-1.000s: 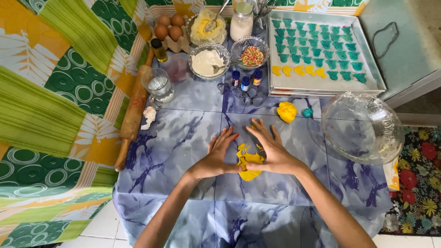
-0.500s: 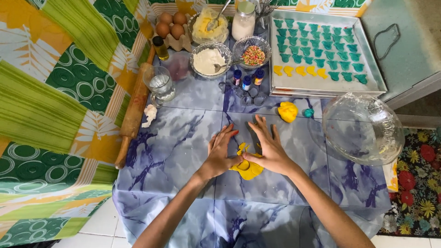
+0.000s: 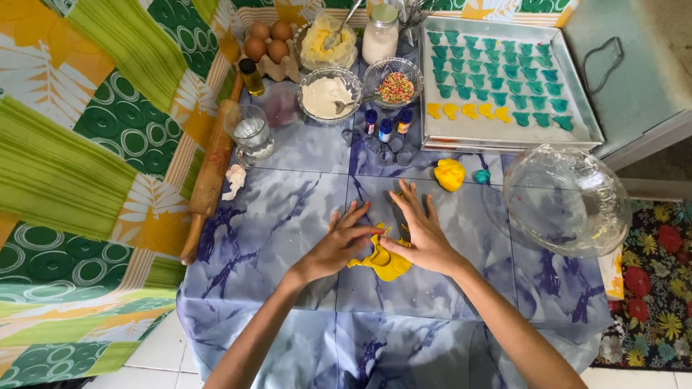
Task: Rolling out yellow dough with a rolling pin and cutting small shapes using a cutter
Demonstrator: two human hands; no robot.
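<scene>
A blue marbled cloth (image 3: 288, 216) covers the table in front of me, with green and yellow patterned fabric hanging to my left. My left hand (image 3: 339, 245) lies flat with fingers spread, its fingertips on the near edge of the flattened yellow dough sheet (image 3: 386, 263) at the middle of the cloth. My right hand (image 3: 422, 234) is also open and flat, pressing on the same dough from the other side; neither hand grips anything. Beyond my hands sits a yellow dough ball (image 3: 450, 174) with a small teal dough ball (image 3: 482, 176) just beside it. A metal baking tray (image 3: 591, 133) holds teal and yellow cut shapes. A clear glass bowl (image 3: 566, 198) stands to my right, a wooden rolling pin (image 3: 210, 173) to my left.
</scene>
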